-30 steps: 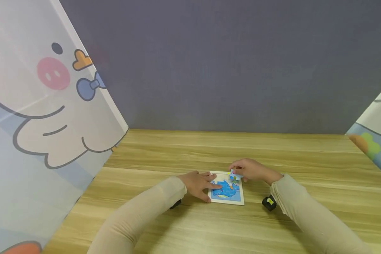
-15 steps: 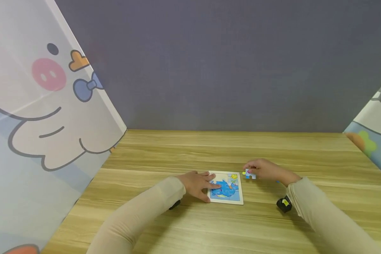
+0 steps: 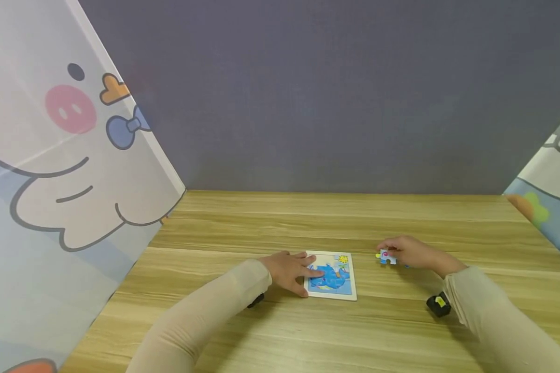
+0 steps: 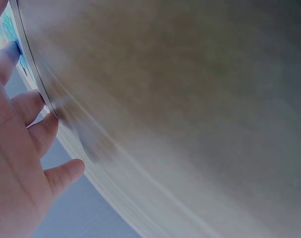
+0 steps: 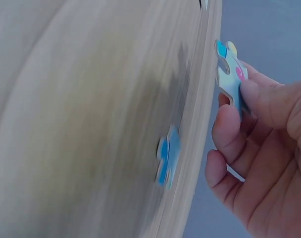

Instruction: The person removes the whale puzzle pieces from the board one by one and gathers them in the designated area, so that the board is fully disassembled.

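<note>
Left hand (image 3: pixel 293 270) flat at nine o'clock of the small square white-framed jigsaw board with a blue elephant picture (image 3: pixel 331 277), fingers straight and pressing its left edge onto the pale wooden counter (image 3: pixel 280 326); grip there released, only pinning. At three o'clock of the board and apart from it, right hand (image 3: pixel 413 254) low over the counter, grip pinching a small flat light-blue jigsaw piece with pink and yellow marks (image 3: pixel 387 257) between thumb and fingertips; piece held on edge in the wrist view (image 5: pixel 231 77). Just by that hand, a second loose blue jigsaw piece (image 5: pixel 167 157) lying flat. Likely light, thin, stiff card or wood; easily dropped or bent at the tabs; best taken by opposite edges of the body, clear of knobs.
</note>
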The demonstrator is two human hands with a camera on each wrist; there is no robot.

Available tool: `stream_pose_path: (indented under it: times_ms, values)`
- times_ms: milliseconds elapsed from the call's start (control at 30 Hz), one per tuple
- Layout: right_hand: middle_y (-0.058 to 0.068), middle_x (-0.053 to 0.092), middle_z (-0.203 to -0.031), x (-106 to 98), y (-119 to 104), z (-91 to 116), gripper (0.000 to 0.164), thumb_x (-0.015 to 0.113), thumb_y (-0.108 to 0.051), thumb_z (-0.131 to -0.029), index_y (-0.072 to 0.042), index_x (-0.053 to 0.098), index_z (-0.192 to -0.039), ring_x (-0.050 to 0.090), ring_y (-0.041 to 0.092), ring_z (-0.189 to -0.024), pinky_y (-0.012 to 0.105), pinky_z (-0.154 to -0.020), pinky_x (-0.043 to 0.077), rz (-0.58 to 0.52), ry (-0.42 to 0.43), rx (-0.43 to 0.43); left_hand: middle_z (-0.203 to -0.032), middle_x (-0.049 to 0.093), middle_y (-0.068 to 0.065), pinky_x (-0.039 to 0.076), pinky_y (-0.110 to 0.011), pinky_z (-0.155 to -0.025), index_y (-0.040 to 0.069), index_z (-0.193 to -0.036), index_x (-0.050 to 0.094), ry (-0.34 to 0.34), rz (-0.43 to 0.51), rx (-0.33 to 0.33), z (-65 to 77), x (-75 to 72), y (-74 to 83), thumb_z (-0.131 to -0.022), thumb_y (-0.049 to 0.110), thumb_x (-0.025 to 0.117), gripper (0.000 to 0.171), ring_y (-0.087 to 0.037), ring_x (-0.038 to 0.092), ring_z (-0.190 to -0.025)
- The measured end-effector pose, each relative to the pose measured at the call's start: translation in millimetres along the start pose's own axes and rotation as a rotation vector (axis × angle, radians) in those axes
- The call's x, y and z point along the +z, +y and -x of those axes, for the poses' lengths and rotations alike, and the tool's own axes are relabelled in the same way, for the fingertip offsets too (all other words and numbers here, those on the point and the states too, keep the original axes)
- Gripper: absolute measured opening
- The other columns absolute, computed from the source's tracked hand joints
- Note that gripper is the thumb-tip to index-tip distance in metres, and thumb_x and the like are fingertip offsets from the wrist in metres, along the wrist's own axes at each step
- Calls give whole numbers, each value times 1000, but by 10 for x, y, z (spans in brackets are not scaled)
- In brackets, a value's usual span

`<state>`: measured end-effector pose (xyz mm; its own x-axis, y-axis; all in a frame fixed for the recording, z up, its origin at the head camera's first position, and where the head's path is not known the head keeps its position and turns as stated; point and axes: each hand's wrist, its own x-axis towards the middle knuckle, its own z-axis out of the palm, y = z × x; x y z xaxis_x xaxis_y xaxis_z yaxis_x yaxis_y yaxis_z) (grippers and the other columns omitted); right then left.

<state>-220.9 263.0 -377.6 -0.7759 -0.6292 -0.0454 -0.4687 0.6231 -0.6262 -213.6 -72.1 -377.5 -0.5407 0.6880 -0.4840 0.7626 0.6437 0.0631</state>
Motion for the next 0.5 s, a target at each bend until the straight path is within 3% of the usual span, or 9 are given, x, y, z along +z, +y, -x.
stream_pose_path:
  times_ms: [100, 200, 300, 500]
  values:
    - [31, 60, -115, -26, 46, 55, 27, 45, 11, -93, 15, 59, -116, 61, 26, -80, 33, -66, 48, 57, 13, -7, -160, 8, 2, 18, -50, -113, 37, -151, 26, 0, 9, 0, 8, 2, 0, -92, 56, 52, 67, -17, 7, -146]
    - [31, 60, -114, -57, 97, 119, 26, 46, 13, -91, 15, 60, -114, 57, 46, -105, 45, -79, 51, 132, 36, -26, -160, 8, 1, 18, -51, -113, 36, -151, 27, -3, 20, 1, 12, -4, 5, -92, 56, 52, 67, -18, 7, -146]
    - [32, 61, -112, -86, 152, 191, 25, 49, 16, -88, 15, 61, -110, 55, 50, -105, 51, -82, 49, 184, 58, -43, -160, 8, 1, 18, -51, -113, 36, -151, 27, -4, 19, 4, 11, -12, 11, -93, 55, 52, 66, -18, 7, -146]
    - [31, 63, -106, -128, 278, 311, 27, 52, 20, -82, 13, 64, -105, 58, 49, -98, 51, -80, 50, 282, 100, -94, -160, 8, 1, 19, -50, -112, 37, -151, 27, -10, -6, 1, -1, -24, 19, -93, 55, 52, 66, -18, 8, -146]
